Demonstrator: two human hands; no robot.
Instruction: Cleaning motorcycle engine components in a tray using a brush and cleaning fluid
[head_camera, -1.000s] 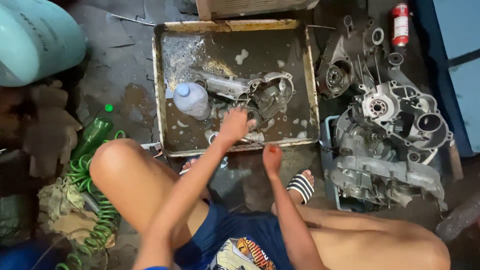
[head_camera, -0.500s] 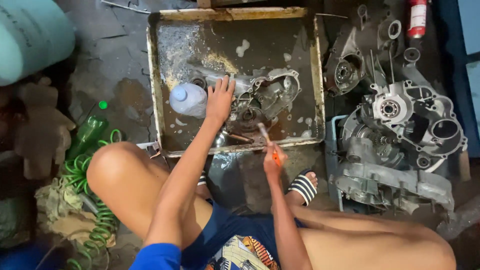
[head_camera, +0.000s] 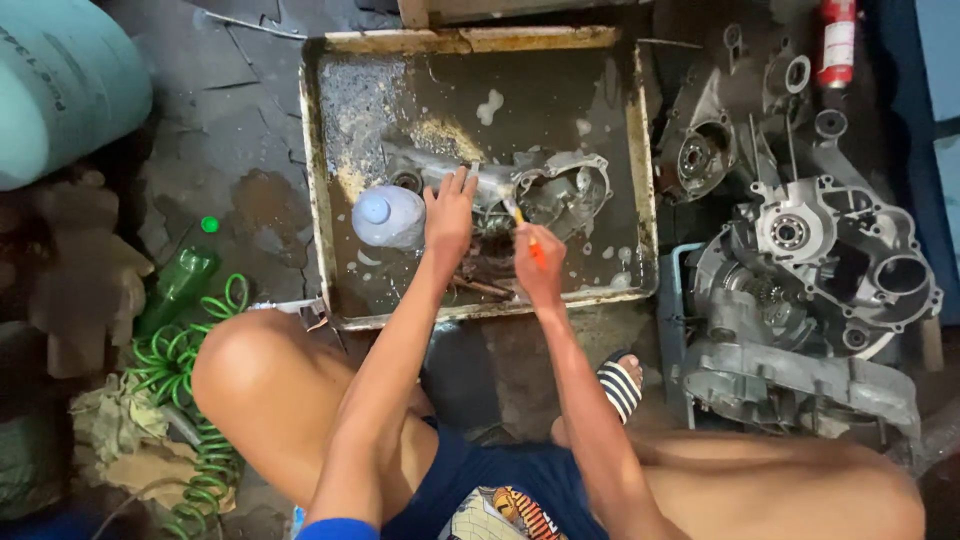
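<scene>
Head view, looking straight down: a person squats before a shallow metal tray (head_camera: 318, 210) of dirty, foamy liquid; both arms reach into it from the near side. The left hand (head_camera: 449, 215) lies with fingers spread on a grey engine casing (head_camera: 545, 190) that sits in the liquid near the tray's middle; it presses on the part's left end without closing round it. The right hand (head_camera: 538, 268) is closed round an orange-handled brush (head_camera: 528, 237), whose tip points to the far side and touches the casing just right of the left hand. A clear plastic bottle (head_camera: 388, 216) with a pale blue cap lies in the tray, just left of the left hand, touching or nearly so; I cannot tell which.

Right of the tray, on the floor, stand several bare engine crankcases (head_camera: 820, 260); a red canister (head_camera: 838, 42) stands at the far right. Left of the tray lie a green bottle (head_camera: 178, 282), a coiled green hose (head_camera: 195, 400) and, far left, a pale cylinder (head_camera: 60, 80).
</scene>
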